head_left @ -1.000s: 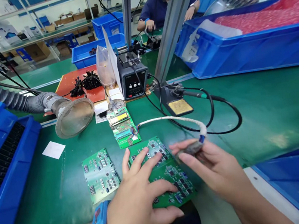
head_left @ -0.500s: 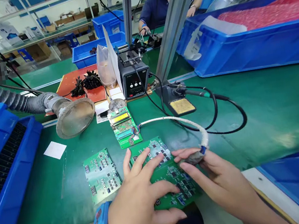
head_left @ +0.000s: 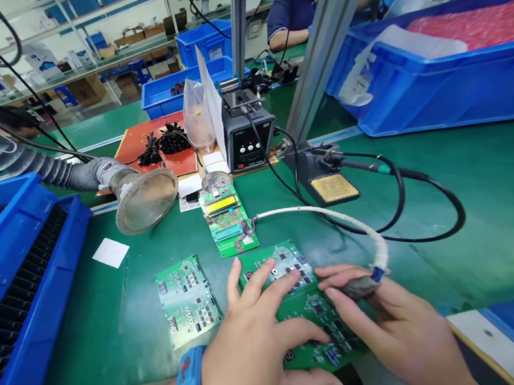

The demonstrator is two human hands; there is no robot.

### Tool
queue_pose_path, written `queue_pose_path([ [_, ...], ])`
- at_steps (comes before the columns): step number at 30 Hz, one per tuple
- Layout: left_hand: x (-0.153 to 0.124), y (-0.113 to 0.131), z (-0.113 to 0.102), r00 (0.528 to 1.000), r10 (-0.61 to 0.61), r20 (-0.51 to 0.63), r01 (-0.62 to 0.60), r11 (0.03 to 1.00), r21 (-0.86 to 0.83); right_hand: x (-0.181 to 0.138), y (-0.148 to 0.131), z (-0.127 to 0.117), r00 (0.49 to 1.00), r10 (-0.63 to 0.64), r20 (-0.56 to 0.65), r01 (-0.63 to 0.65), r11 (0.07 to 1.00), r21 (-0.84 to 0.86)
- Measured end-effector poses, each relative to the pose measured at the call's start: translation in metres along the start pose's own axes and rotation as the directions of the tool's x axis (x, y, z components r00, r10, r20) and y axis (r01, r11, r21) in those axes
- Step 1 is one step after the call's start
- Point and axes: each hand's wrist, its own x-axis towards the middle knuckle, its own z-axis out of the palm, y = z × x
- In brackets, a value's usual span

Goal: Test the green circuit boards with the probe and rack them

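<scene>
A green circuit board panel [head_left: 304, 305] lies near the table's front edge. My left hand [head_left: 256, 342], wearing a blue wristband, rests over it with fingers spread, several fingertips on or just above its surface. With thumb and fingers, my right hand [head_left: 399, 319] pinches a grey-wrapped cable plug [head_left: 360, 287] at the panel's right edge. My fingers hide the plug's tip, so I cannot tell whether it touches the contacts. From the plug a white sleeved cable [head_left: 333, 211] runs to a small board with a yellow display [head_left: 228, 220]. A second green panel [head_left: 189, 301] lies to the left.
A fume extractor hood [head_left: 147, 200] hangs at left above a white paper [head_left: 110, 253]. The soldering station [head_left: 251, 138] and iron stand [head_left: 328, 181] are behind, cable looping right. Blue bins [head_left: 455, 86] flank the table. Across it sits a person [head_left: 289, 11].
The whole view has shifted so that things appear farther right. Both hands keep their places on the panel and plug. One of the other person's hands has risen.
</scene>
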Motion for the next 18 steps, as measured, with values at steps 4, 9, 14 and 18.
queue_pose_path([
  [4,0.0002,0.0001,-0.0012,1.000,0.003,0.005,-0.003,1.000,0.004,-0.0006,0.0031,0.0000,1.000,0.005,0.012,-0.005,1.000,0.031],
  [9,-0.0008,-0.0009,0.0012,1.000,0.014,-0.017,-0.014,1.000,-0.008,-0.0028,0.0040,-0.0059,0.996,0.042,0.084,-0.050,0.994,0.094],
  [14,-0.0021,-0.0010,0.0045,0.997,-0.005,-0.073,0.003,0.999,-0.037,-0.0035,0.0017,-0.0049,0.993,0.085,0.085,-0.096,0.985,0.146],
  [18,-0.0011,-0.0008,0.0039,0.997,0.025,-0.071,-0.027,0.999,-0.024,-0.0037,0.0011,-0.0036,0.991,0.104,0.088,-0.118,0.977,0.176],
])
